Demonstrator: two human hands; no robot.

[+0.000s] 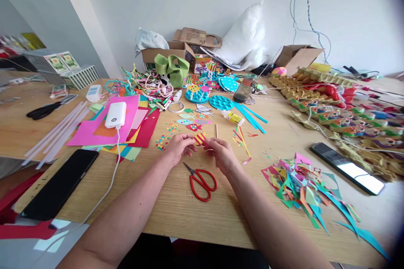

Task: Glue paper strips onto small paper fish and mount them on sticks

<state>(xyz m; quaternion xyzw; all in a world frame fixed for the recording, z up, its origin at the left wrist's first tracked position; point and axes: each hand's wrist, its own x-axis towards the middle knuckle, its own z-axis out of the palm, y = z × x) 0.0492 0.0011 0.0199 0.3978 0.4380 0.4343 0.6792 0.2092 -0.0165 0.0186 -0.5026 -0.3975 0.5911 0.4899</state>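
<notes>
A small red paper fish with yellow stripes (200, 138) is held up between my two hands over the wooden table. My left hand (181, 149) pinches its left end, and my right hand (221, 154) grips the right end with thumb and fingers. Just below them lie red-handled scissors (203, 185), blades pointing up and left. Beyond my hands rest several cut paper fish (194, 127) in different colours. Little coloured paper dots (162, 143) are scattered left of my left hand. Thin yellow and red strips (243, 143) and a glue bottle (233, 117) lie past my right hand.
To the left are coloured paper sheets (91, 126) under a white power bank (115, 114), and a black phone (59, 185). Paper scraps (299, 185) and another phone (347, 168) lie right. Blue scalloped pieces (221, 102), a jar (243, 89) and cardboard boxes (170, 52) stand at the back.
</notes>
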